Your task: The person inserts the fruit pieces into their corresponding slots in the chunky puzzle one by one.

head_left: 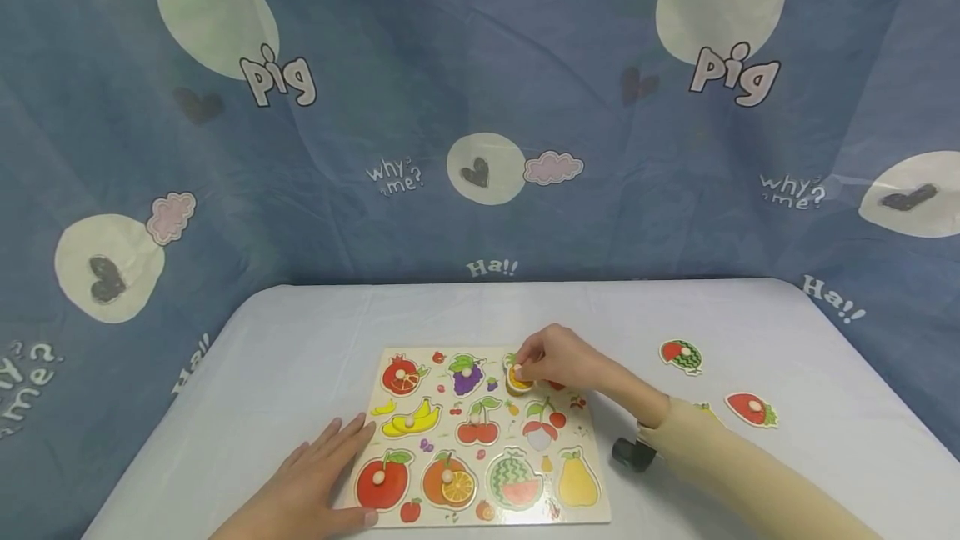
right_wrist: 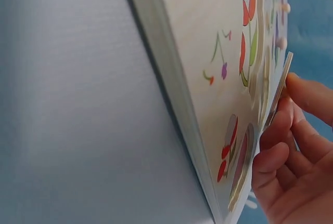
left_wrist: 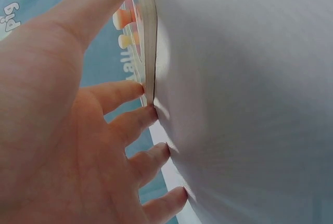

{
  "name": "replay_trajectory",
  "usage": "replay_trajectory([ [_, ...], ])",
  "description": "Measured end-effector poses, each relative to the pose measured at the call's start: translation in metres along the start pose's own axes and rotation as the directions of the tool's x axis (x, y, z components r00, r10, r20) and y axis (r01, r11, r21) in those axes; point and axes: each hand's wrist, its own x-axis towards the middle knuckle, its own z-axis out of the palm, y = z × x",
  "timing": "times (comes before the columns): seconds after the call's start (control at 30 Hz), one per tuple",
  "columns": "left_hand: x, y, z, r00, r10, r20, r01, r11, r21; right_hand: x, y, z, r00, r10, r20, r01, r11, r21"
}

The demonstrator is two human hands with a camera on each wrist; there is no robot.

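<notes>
A wooden fruit puzzle board lies flat on the table. My right hand pinches a yellow-orange puzzle piece over a slot in the board's top row. In the right wrist view the thin piece is tilted, one edge close to the board; whether it touches cannot be told. My left hand, fingers spread, rests along the board's left edge, its fingertips touching the side. Knobbed pieces sit in the board, including the apple, orange, bananas and grapes.
To the right on the white table lie a watermelon piece and a strawberry piece. Another piece is mostly hidden behind the right sleeve. A black device sits at the right wrist. A blue printed cloth hangs behind.
</notes>
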Motion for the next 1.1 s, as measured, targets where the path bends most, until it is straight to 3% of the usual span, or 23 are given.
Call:
replay_trajectory([
  [0.33,-0.0001,-0.0006,0.0004,1.0,0.002,-0.002,-0.002,1.0,0.005,0.0061,-0.002,0.0072,1.0,-0.008,-0.018,0.005,0.99,-0.144],
  [0.73,-0.0008,0.0001,0.0,1.0,-0.002,-0.004,0.002,1.0,0.001,0.0066,-0.0032,0.0061,1.0,-0.014,-0.008,0.013,0.988,-0.154],
  [1.1,-0.0012,0.0006,-0.0004,1.0,-0.012,-0.001,0.012,1.0,-0.001,-0.0002,0.0013,0.0008,0.999,-0.025,0.02,0.027,0.997,-0.075],
])
